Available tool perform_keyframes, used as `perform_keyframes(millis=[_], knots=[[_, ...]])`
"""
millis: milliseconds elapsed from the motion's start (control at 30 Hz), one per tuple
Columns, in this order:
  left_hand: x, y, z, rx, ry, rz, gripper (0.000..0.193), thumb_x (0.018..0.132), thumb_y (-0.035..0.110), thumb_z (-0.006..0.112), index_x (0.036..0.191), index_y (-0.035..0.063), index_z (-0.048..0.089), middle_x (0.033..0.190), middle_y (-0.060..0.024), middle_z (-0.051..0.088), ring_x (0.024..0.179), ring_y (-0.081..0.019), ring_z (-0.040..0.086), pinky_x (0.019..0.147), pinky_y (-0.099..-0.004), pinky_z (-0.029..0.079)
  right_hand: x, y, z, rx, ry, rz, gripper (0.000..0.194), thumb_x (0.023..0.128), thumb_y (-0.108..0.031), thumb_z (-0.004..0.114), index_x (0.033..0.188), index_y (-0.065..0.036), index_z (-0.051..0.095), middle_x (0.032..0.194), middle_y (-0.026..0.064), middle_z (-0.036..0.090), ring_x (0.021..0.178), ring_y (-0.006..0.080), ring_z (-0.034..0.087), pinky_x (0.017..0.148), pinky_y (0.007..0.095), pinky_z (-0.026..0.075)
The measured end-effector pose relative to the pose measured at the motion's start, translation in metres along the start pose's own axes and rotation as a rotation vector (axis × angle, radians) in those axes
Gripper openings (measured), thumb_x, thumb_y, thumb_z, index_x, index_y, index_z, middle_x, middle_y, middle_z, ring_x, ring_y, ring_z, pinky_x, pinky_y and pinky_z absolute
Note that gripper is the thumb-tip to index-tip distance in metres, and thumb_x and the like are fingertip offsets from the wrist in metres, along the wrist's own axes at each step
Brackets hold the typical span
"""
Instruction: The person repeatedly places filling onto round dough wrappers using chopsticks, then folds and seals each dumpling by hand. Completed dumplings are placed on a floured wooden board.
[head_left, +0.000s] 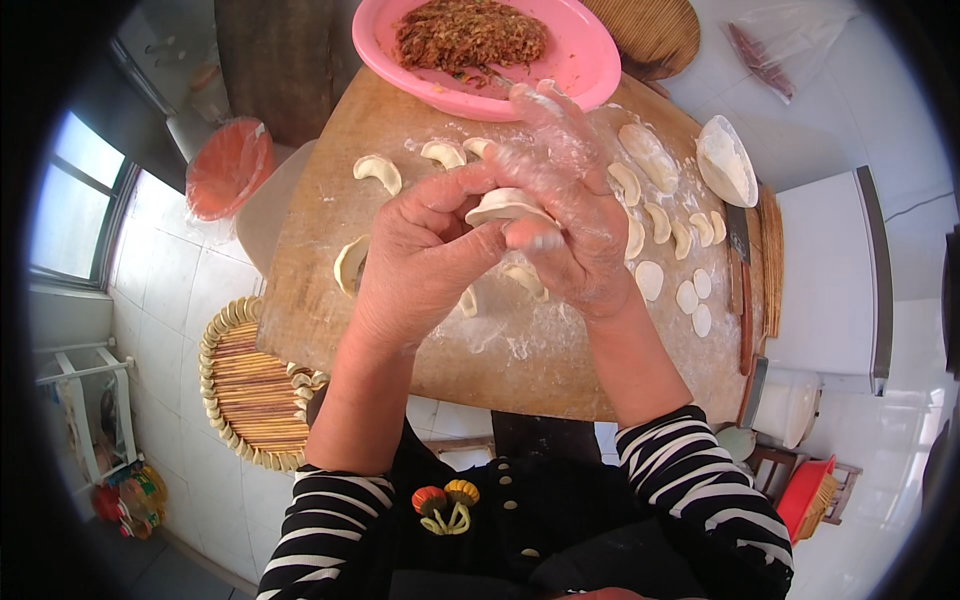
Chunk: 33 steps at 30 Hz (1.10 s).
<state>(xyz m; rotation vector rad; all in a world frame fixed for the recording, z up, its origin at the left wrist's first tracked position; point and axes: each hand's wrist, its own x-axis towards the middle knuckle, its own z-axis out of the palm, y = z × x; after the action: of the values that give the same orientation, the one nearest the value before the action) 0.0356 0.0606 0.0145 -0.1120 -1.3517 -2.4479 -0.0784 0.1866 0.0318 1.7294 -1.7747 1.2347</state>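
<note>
Between my floury fingers is a folded dumpling (504, 204), its curved edge pinched. My left hand (427, 247) grips it from one side, thumb in front; my right hand (574, 202) presses the other side, partly blurred. Beneath them lies a floured wooden board (480, 375). Crescent dumplings (377, 172) lie beyond and to both sides of my hands. Small round dough wrappers (649, 280) rest on the right. A pink basin (450, 97) of minced filling (469, 37) stands at the board's far edge, a utensil partly in the filling. My hands hide part of the board.
At right are a bowl of flour (726, 161), a long dough piece (648, 157) and a knife (742, 292). Lower left, a reed tray (255, 382) carries dumplings around its rim. A red plastic-lined bucket (229, 169) stands left of the board; a white cabinet (825, 270) is at right.
</note>
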Motion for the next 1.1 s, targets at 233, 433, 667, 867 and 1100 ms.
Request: perform_keyframes(millis=[233,433,667,867,1100], knots=[[0.002,-0.003,0.004,-0.167,0.069,-0.072,0.042,0.090,-0.007,0.062,0.131,-0.0063,0.054,0.121,-0.0108,0.065,0.102,-0.0150,0.066,0.088,-0.0281,0.055,-0.004,0.003,0.005,-0.050,0.096,0.045,0.045,0.096,-0.041,0.058,0.116,-0.002,0.070,0.139,0.0173,0.055,0.135,0.0387,0.043,0.109,0.0483,0.037],[0.006,-0.002,0.015,-0.033,0.138,-0.023,0.045,0.092,-0.004,0.058,0.136,-0.0050,0.048,0.120,-0.0121,0.065,0.099,-0.0164,0.067,0.089,-0.0305,0.055,-0.014,0.000,0.014,0.082,0.220,0.253,0.038,0.102,-0.030,0.051,0.119,0.000,0.067,0.136,0.0200,0.056,0.132,0.0389,0.047,0.108,0.0476,0.038],[0.003,-0.005,0.003,-0.179,0.129,-0.107,0.039,0.095,0.005,0.059,0.132,-0.0007,0.054,0.113,-0.0115,0.068,0.095,-0.0196,0.070,0.081,-0.0328,0.059,-0.015,-0.017,0.017,0.463,0.336,0.528,0.080,0.102,-0.062,0.026,0.130,0.006,0.058,0.131,0.0171,0.058,0.125,0.0284,0.053,0.107,0.0423,0.040],[0.003,-0.019,0.003,-0.283,0.057,-0.205,0.033,0.093,0.007,0.066,0.125,0.0010,0.060,0.105,-0.0090,0.069,0.089,-0.0161,0.069,0.075,-0.0286,0.060,-0.004,-0.030,0.024,0.895,0.361,0.721,0.104,0.088,-0.083,0.018,0.136,0.003,0.051,0.125,0.0142,0.062,0.104,0.0187,0.061,0.092,0.0337,0.051],[0.002,-0.022,0.005,-0.259,0.095,-0.180,0.039,0.092,0.001,0.064,0.130,0.0013,0.059,0.103,-0.0054,0.069,0.086,-0.0117,0.066,0.074,-0.0261,0.056,-0.011,-0.019,0.017,0.211,0.243,0.287,0.057,0.094,-0.048,0.055,0.118,0.003,0.061,0.104,0.0175,0.068,0.097,0.0338,0.066,0.086,0.0392,0.053]])
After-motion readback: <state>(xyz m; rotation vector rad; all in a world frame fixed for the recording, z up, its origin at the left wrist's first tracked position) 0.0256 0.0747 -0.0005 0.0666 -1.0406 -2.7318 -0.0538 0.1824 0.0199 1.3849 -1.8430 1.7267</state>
